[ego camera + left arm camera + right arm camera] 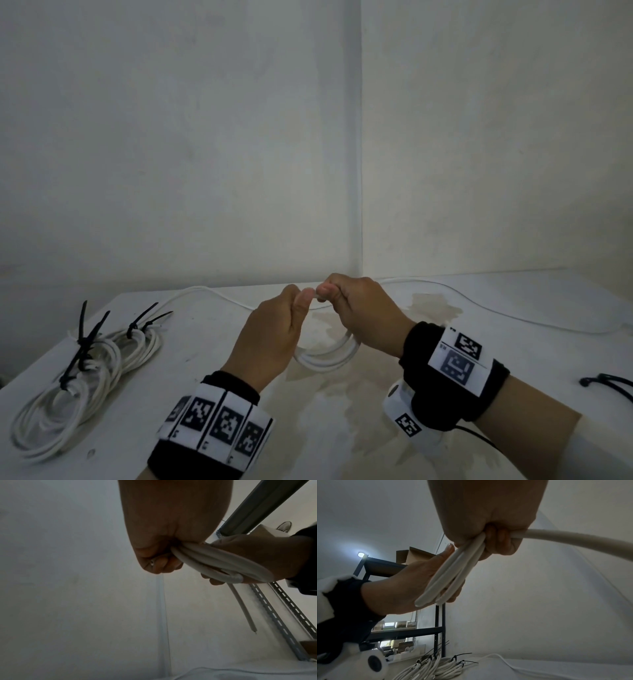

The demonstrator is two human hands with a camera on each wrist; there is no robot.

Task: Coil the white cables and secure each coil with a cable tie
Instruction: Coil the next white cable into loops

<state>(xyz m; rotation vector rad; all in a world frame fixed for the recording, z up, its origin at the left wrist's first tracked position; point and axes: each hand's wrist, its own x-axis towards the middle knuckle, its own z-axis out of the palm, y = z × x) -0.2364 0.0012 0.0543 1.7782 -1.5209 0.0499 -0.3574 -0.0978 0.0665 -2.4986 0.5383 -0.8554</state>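
Both hands are raised over the middle of the white table [342, 428], close together. My left hand [274, 329] grips the top of a small coil of white cable [325, 356] that hangs below the fists. My right hand [356, 308] grips the same coil [453, 572] beside it, thumbs nearly touching. The loops [214, 562] run from the left fist to the right hand [257, 557]. A free cable end [243, 608] hangs down. The cable's loose length [496, 308] trails off the right hand across the table; another stretch [205, 291] lies at the back left.
Several finished white coils [85, 370] bound with black cable ties [85, 329] lie at the table's left. Loose black cable ties [609, 383] lie at the right edge. Walls meet in a corner behind the table. A dark shelf rack [419, 628] stands to the left.
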